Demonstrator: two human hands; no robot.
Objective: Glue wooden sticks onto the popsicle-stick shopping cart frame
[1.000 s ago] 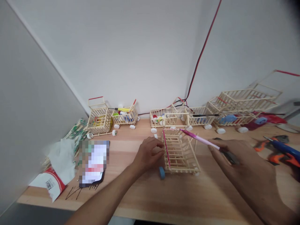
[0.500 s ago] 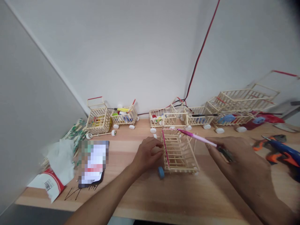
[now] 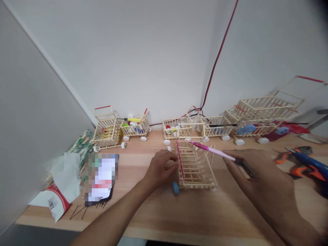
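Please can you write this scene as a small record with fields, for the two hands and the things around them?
left hand: left hand, fingers curled against the side of a wooden-stick toy cart
right hand: right hand, holds a pink pen, whose end reaches over the cart
cart detail: blue wheel at its near corner
surface: wooden table
nearby: more stick carts along the wall; blue tool at right

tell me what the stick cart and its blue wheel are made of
The cart looks like bare, pale wood: thin, matt, unpainted sticks, probably matchsticks or craft sticks, set in rails. The blue wheel looks like a smooth plastic bottle cap, judging by its round, ridge-edged shape, though it is too small to be sure.
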